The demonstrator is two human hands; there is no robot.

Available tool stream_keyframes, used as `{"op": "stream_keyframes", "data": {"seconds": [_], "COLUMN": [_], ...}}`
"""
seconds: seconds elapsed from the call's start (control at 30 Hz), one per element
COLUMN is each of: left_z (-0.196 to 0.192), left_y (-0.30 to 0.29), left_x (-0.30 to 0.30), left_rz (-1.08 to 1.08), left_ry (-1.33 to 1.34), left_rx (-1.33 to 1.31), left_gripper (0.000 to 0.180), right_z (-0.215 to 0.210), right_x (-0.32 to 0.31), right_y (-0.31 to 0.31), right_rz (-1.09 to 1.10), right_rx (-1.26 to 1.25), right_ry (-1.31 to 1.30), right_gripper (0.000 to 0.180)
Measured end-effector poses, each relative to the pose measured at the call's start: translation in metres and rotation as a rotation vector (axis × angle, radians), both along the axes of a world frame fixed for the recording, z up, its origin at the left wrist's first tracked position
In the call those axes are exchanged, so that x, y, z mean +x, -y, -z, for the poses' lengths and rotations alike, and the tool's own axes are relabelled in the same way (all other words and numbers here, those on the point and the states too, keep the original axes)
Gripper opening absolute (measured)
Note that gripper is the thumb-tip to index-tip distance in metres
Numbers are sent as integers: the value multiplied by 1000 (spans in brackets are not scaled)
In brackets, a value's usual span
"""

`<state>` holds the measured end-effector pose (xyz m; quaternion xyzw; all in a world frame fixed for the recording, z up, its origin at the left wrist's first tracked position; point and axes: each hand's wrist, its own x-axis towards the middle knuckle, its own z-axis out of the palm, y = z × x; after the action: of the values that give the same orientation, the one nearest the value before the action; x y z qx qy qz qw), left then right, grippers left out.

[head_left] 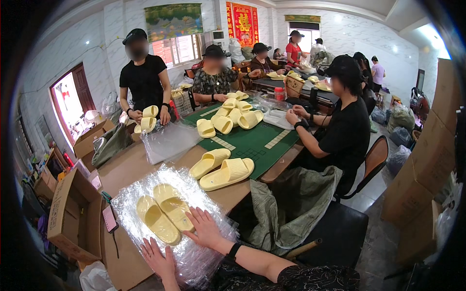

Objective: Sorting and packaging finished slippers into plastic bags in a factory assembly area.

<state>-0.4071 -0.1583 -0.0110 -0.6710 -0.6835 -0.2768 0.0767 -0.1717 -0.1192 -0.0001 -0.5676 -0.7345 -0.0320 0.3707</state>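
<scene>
From the head camera, a pair of pale yellow slippers [164, 213] lies soles down inside a clear plastic bag, on top of a stack of clear bags [194, 264] spread over the brown counter [124, 167]. The left hand [158, 259] lies flat and released on the plastic just below the slippers. The right hand [206, 228] is spread open, its fingers touching the nearer slipper's heel through the bag. Beyond the hands, two more yellow slippers [221, 169] lie side by side at the edge of a green mat [252, 143]. An open cardboard box [68, 218] stands left of the hands; tall cartons [427, 165] stack far right. A red wall hanging [241, 22] hangs at the back, where several people work.
</scene>
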Motion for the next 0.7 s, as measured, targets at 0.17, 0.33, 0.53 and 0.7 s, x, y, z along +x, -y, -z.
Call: {"op": "stream_keyframes", "data": {"seconds": [0.17,0.33,0.53,0.7], "left_z": [-6,-5,-18,-26], "left_y": [3,2,14,2], "left_x": [4,2,-6,8], "left_rz": [-15,-7,7,64], "left_ry": [4,23,48,87], "left_rx": [-25,-89,-176,-182], "left_gripper": [72,71,76,76], "right_z": [0,3,-27,-18], "right_x": [1,2,15,29], "right_y": [1,1,7,6], "right_rz": [1,-10,-152,129], "right_rx": [-33,-29,-310,-199], "right_ry": [29,14,116,278], "right_gripper": [74,73,77,76]}}
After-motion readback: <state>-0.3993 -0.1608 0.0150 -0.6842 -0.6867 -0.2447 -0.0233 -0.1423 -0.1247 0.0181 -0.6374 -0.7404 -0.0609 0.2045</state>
